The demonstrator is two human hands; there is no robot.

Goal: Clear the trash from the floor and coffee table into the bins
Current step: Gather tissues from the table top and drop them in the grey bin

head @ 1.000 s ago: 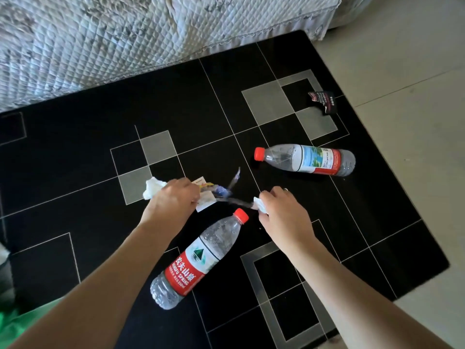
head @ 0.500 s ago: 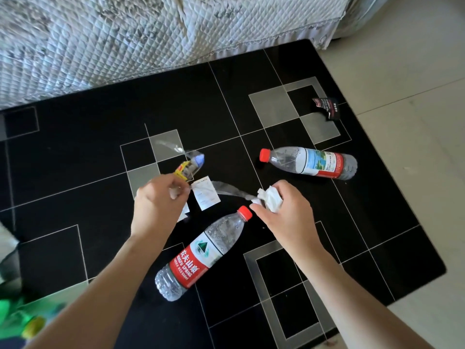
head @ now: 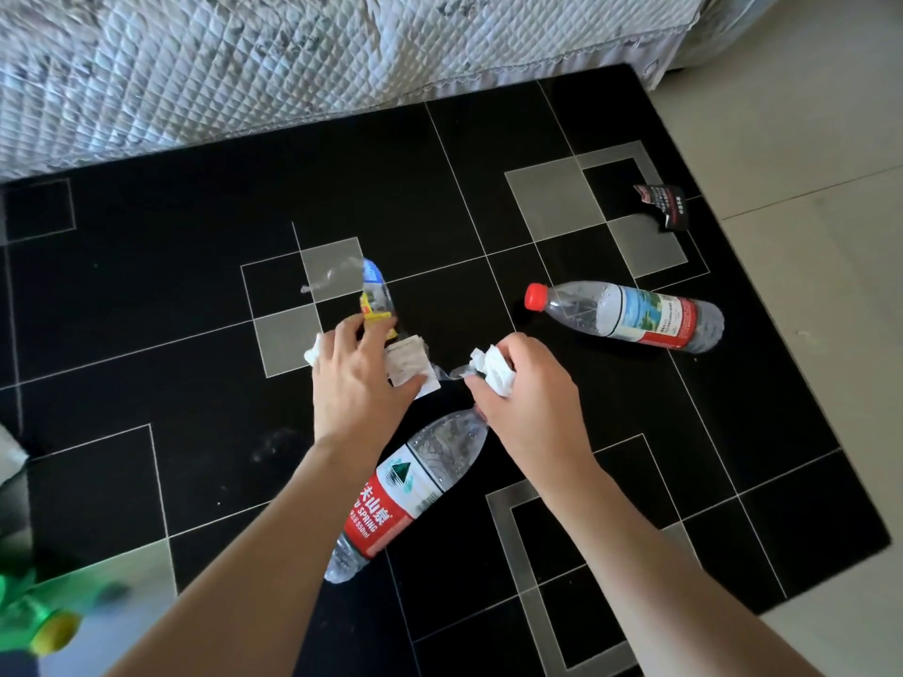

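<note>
Two plastic bottles (head: 630, 317) (head: 405, 491) (both lying flat), two tissue wads (head: 493, 368) (head: 312, 351), one black wrapper (head: 664, 205), two hands (head: 356, 383) (head: 532, 403)

Low in the middle of the frame, under my wrists, the near bottle (head: 405, 495) has a red label reading "SPRING" and "550ml", with large white Chinese characters, two of them 山泉. The far bottle (head: 630, 316) at right carries small print I can't read. The black wrapper (head: 663, 205) at upper right bears white characters, probably Chinese, too small to read.
</note>
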